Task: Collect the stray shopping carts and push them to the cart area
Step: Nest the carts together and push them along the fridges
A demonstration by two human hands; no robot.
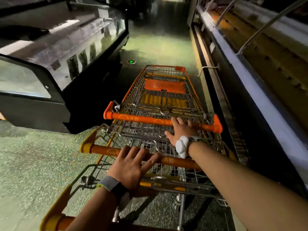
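Carts (pixel 160 104) nested; nearest cart's handle cut off.

The nearest cart's handle (pixel 55 222) is cut off by the bottom edge at lower left. The freezer case (pixel 58 52) in the upper left is smeared with blur. Goods on the shelf (pixel 266 52) at upper right are too blurred to identify. Handle lettering stays unreadable.

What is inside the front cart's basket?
Inside the front cart lies an orange plastic panel over yellow slats. Wire mesh hides whatever is beneath them.
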